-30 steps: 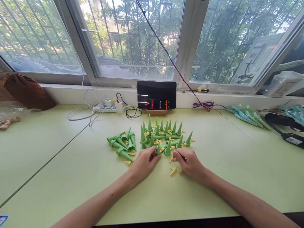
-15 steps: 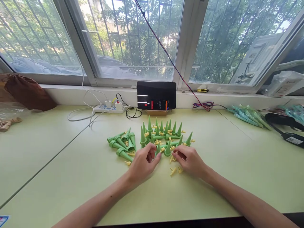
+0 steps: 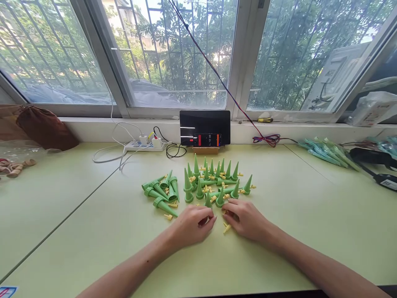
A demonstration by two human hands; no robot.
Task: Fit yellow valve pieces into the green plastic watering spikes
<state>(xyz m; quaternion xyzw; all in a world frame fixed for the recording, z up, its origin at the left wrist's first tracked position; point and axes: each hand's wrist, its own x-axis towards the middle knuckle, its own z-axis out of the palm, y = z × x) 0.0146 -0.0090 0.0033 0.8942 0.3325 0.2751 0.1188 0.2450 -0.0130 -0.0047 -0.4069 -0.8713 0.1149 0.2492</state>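
Note:
My left hand [image 3: 195,223] is curled in front of the near row of green plastic spikes, its thumb and index finger close together; what they hold, if anything, is hidden. Just behind its fingers stands one green spike [image 3: 208,201]. My right hand [image 3: 248,218] is closed, thumb and fingertips around a small yellow valve [image 3: 224,212], mostly covered by the fingers. Nearest the right fingertips, another upright green spike [image 3: 220,199] stands point up. A loose yellow valve [image 3: 227,227] lies on the table below the right hand.
Several green spikes [image 3: 211,169], upright and lying, are mixed with yellow valves behind my hands. A pile of lying spikes [image 3: 160,191] is on the left. Farther back are a phone [image 3: 207,140] before a dark tablet [image 3: 204,120], and a power strip [image 3: 139,145].
Both hands have come slightly nearer to me, uncovering more of the spikes behind the left one. The right hand now covers one of the loose yellow valves. The view has shifted slightly.

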